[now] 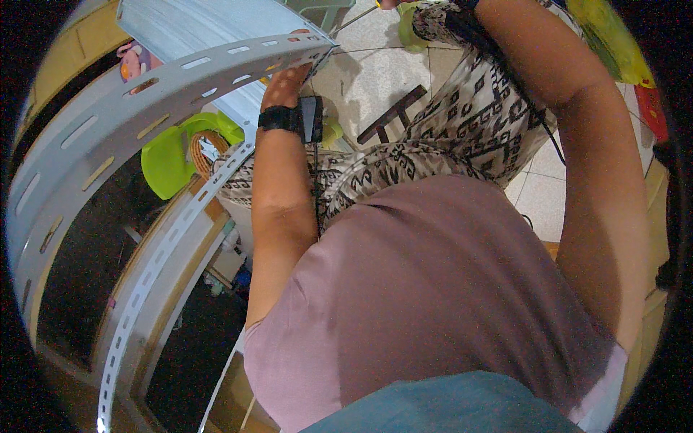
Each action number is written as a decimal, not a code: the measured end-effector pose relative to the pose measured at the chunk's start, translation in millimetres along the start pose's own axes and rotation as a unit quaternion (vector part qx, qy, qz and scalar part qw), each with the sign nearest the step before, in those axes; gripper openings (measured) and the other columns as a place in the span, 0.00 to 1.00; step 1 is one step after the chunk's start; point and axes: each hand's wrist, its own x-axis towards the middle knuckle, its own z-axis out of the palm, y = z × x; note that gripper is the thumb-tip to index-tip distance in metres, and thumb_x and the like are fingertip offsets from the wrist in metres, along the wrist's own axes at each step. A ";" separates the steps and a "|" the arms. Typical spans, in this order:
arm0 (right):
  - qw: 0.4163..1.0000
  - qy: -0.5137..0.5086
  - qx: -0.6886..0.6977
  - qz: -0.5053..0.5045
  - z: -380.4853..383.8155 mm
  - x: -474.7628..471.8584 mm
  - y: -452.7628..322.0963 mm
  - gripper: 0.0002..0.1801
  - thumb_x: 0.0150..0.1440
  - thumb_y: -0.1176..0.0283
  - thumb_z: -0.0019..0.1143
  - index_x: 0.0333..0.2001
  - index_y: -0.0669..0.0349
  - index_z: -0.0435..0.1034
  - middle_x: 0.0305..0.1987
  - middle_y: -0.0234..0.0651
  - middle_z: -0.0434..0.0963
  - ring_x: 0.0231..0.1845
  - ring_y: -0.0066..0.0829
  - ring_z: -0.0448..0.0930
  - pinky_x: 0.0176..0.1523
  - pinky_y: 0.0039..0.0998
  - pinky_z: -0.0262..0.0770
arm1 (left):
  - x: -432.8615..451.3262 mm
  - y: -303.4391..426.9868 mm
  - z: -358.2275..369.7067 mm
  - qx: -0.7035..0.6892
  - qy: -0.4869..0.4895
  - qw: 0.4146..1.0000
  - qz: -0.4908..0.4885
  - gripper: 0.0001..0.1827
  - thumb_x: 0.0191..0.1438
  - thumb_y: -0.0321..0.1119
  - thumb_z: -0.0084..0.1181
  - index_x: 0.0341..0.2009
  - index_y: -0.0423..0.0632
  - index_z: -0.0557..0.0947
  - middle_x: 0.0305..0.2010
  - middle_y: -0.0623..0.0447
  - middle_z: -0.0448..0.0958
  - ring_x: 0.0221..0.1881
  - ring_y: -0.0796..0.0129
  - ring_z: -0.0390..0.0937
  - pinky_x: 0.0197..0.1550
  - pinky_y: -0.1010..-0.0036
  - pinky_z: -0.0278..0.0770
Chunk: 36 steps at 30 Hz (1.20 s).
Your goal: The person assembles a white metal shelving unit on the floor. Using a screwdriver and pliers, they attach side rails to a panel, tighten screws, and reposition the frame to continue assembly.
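My left hand (287,86), with a black band at the wrist, grips the end of a grey slotted metal angle post (178,70); its fingers show partly behind the post and through the slots. A pale metal shelf panel (216,24) meets the post there. At the top edge, partly cut off, my right hand (391,3) holds a screwdriver (357,18) by its yellow handle. The screwdriver's thin shaft points toward the post's end; whether its tip touches anything cannot be told. A second slotted metal post (162,243) runs down the left side.
A green plastic stool or chair (162,162) and a woven basket (208,149) stand beside my left leg. A dark brown bar-shaped piece (392,113) is on the tiled floor (373,70) between my legs. Yellow and red bags (652,111) lie at the upper right.
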 end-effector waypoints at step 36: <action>0.997 0.045 -0.046 -0.034 -5.1 -3.7 0.5 0.20 0.52 0.53 0.57 0.34 0.61 0.73 0.33 0.44 0.77 0.36 0.45 0.76 0.38 0.43 0.70 | 6.4 -38.3 7.3 -0.028 -0.024 0.999 -0.039 0.20 0.55 0.33 0.46 0.54 0.54 0.71 0.56 0.47 0.69 0.57 0.54 0.66 0.58 0.68 0.63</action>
